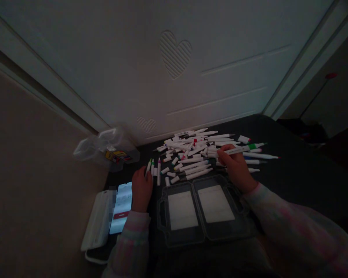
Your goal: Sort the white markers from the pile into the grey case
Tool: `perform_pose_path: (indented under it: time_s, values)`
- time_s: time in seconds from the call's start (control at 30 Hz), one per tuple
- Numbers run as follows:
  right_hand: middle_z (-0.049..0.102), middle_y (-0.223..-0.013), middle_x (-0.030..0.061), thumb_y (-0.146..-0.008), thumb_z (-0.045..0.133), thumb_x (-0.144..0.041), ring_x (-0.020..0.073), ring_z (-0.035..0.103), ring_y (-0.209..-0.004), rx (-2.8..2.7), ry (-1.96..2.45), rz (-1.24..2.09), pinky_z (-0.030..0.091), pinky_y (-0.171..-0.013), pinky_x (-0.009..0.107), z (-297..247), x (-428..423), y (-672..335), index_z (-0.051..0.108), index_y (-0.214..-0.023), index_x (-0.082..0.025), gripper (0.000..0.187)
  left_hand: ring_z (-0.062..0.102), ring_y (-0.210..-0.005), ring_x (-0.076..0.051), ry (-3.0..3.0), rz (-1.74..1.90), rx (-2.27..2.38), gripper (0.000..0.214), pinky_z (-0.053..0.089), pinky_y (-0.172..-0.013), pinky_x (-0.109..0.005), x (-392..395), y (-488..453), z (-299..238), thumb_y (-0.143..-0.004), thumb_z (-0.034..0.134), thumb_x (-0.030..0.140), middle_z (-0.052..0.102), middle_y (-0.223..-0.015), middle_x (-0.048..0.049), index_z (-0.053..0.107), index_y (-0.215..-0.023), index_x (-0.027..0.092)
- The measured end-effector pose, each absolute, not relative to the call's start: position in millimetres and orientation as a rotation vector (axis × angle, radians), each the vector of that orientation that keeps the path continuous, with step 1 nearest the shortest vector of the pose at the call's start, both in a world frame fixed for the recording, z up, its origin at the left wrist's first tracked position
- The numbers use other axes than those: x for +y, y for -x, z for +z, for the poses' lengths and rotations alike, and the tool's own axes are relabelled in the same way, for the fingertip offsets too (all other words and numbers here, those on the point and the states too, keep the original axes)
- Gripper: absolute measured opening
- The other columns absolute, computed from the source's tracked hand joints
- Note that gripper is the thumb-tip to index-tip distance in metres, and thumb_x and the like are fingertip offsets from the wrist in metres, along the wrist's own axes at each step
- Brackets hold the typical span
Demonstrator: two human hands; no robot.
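In the head view, the right hand [234,168] pinches a pen [243,149] with a green band between thumb and fingers, holding it over the right part of the heap of pens [195,168]. Its green tip points right. The left hand [142,189] is at the left, its fingers touching a green-tipped pen [148,166]; whether they grip it, I cannot tell. Just right of that lie a green pen [152,166] and a purple pen [159,173], tips to the far side. The heap spreads over the far middle of the dark table [292,181], with loose caps [174,161] at its left. An open case [201,227] lies flat on the near side, between the forearms. A lit phone [122,204] lies left of the left hand, a white pouch [97,220] beyond it, and a clear box [129,143] at the far left. A white panel [220,46] with hearts stands behind.
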State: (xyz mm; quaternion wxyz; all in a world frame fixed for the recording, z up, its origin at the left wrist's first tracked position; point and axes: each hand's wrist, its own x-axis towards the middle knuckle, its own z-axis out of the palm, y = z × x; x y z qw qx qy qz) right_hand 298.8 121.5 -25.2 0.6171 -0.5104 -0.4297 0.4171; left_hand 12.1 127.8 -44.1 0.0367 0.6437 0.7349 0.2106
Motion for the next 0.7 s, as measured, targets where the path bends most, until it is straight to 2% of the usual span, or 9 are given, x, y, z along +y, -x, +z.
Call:
perform_pose_path:
  time_s: [0.47,0.7]
  values:
    - [0.036,-0.049,-0.0082,-0.073,0.056,-0.031,0.0089,0.033,-0.046,-0.989,1.168,0.977,0.023,-0.046,0.024,-25.0,121.0,-297.9,0.044,-0.071,-0.021,0.015,0.051,-0.097,-0.025,-2.025,0.551,2.184,0.039,0.04,-0.09,-0.039,118.7,-19.7,-40.3,-0.069,0.047,0.018,0.056,-0.102,-0.0122,0.053,-0.108,0.012]
    - [0.037,-0.049,-0.0078,-0.073,0.056,-0.031,0.0086,0.033,-0.045,-1.014,1.167,0.964,0.024,-0.045,0.024,-28.0,122.0,-298.6,0.044,-0.072,-0.021,0.016,0.051,-0.097,-0.024,-1.992,0.637,2.196,0.033,0.043,-0.086,-0.038,120.8,-16.5,-44.4,-0.078,0.043,0.025,0.055,-0.101,-0.0121,0.052,-0.107,0.012]
